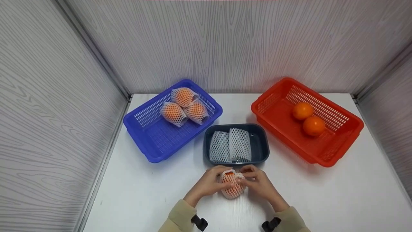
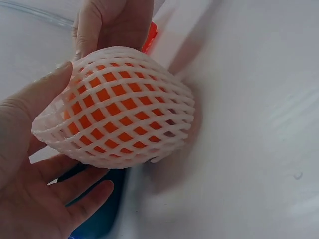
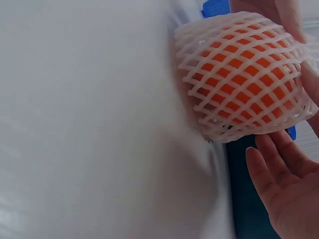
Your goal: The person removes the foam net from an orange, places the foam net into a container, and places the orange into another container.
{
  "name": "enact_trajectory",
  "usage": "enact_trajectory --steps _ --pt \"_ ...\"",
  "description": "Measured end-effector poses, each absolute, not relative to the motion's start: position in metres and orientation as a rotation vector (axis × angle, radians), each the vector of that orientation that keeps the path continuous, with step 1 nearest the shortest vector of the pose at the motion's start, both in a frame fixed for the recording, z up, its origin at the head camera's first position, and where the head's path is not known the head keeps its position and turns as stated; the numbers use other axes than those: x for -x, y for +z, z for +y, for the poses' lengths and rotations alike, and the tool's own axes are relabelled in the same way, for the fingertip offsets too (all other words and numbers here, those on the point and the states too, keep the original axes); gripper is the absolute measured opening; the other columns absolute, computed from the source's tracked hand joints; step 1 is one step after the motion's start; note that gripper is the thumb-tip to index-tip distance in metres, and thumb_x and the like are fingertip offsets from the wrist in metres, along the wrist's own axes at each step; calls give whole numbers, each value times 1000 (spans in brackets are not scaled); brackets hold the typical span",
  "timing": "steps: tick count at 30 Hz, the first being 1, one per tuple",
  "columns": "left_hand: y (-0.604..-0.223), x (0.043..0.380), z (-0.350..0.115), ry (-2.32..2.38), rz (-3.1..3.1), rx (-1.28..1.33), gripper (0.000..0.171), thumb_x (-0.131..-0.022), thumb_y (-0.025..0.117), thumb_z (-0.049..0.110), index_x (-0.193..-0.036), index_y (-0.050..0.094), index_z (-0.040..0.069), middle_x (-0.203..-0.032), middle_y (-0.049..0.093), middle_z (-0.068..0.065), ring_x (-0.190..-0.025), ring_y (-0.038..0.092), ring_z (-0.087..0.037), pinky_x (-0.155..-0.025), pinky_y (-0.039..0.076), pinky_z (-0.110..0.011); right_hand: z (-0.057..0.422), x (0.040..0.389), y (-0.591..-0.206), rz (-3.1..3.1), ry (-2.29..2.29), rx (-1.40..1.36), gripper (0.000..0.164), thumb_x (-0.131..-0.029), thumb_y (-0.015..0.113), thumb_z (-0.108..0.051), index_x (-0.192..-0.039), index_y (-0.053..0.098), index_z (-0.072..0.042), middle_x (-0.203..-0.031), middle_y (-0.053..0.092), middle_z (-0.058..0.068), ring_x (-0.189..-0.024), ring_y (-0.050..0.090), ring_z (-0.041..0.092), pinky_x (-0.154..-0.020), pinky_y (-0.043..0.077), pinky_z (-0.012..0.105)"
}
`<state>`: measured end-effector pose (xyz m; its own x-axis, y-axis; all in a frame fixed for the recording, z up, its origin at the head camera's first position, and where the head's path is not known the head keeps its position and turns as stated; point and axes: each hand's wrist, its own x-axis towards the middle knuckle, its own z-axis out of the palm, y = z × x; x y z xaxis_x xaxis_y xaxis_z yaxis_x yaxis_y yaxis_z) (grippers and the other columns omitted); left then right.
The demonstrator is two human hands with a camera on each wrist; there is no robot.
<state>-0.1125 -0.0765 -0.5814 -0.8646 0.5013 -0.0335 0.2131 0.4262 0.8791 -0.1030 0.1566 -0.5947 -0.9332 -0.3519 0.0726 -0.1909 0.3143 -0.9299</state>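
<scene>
Oranges in nets (image 1: 173, 111), three of them, lie close together in the blue basket (image 1: 155, 138), so those three look done. One more, the held orange (image 1: 229, 190), is between the two hands, near the front side of the dark tray (image 1: 259, 145). I cannot tell if it sits on the table (image 1: 135, 193) or is just lifted. Its white net goes around most of it, but some orange skin peeks out at the top, so this one looks almost done.

The left hand (image 1: 210, 183) is bent around the side of the net, thumb in front and fingers behind, with a wide gap that the fruit fills. The right hand (image 1: 258, 184) pinches the net's edge between thumb and finger, and its other fingers are loose.

Two bare oranges (image 1: 303, 111) sit side by side in the red basket (image 1: 283, 127), near its back wall. They have no nets yet, so they look left to do. In the dark tray I see two flat nets (image 1: 240, 145) with no fruit inside, lying next to each other, with bare tray on their right.
</scene>
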Motion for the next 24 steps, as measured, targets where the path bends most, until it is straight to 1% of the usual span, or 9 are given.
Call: enact_trajectory --steps 3,6,8,13,15,17,20,22,24 --pt "-582 113 -75 1442 2406 -618 49 -85 77 32 -126 67 6 -123 63 0 -115 56 -16 -98 46 -36 152 102 -590 2464 -1700 527 12 -84 77 -8 -94 78 -2 -108 63 14 -101 59 29 -88 49 33" --pt "-582 113 -74 1470 2450 -611 41 -86 77 31 -117 72 5 -118 66 -1 -112 58 -18 -94 48 -36 148 99 -577 2474 -1722 589 10 -84 75 -3 -93 77 1 -104 64 15 -99 60 28 -87 51 36" --pt "-582 113 -73 1496 2482 -604 36 -85 78 28 -111 74 4 -114 68 -1 -108 60 -18 -91 50 -35 147 97 -568 2447 -1732 607 13 -85 74 -2 -97 74 2 -106 64 15 -101 59 25 -88 51 39" --pt "-582 113 -70 1585 2541 -583 21 -84 79 19 -97 78 3 -100 68 1 -95 63 -16 -82 53 -31 149 95 -560 2359 -1699 581 32 -85 76 -6 -114 68 2 -117 61 13 -109 57 20 -92 49 48" --pt "-584 114 -69 1628 2544 -571 16 -84 79 18 -92 79 5 -94 67 2 -90 62 -14 -78 52 -30 149 94 -561 2358 -1683 578 31 -84 76 -6 -113 69 3 -118 61 14 -110 57 22 -93 48 51" --pt "-585 114 -68 1666 2539 -560 13 -85 78 19 -88 79 7 -91 67 4 -86 62 -11 -75 52 -28 149 95 -561 2375 -1683 572 25 -85 76 -6 -107 72 3 -116 62 14 -108 58 24 -93 48 52" --pt "-585 115 -69 1694 2514 -544 14 -85 78 24 -86 77 10 -88 67 6 -82 60 -10 -73 49 -27 146 95 -561 2404 -1718 558 14 -84 75 -3 -96 75 3 -110 64 15 -103 60 24 -91 50 46" --pt "-584 115 -71 1686 2490 -531 18 -84 78 28 -92 76 11 -93 68 6 -86 60 -11 -76 49 -28 144 96 -560 2418 -1755 534 8 -84 75 0 -91 75 4 -106 65 14 -99 61 21 -89 52 38" --pt "-584 115 -74 1650 2464 -517 28 -84 79 31 -102 74 11 -101 68 3 -95 61 -14 -82 49 -32 141 96 -559 2423 -1794 493 8 -84 74 2 -91 75 4 -103 66 13 -97 61 17 -86 52 30"
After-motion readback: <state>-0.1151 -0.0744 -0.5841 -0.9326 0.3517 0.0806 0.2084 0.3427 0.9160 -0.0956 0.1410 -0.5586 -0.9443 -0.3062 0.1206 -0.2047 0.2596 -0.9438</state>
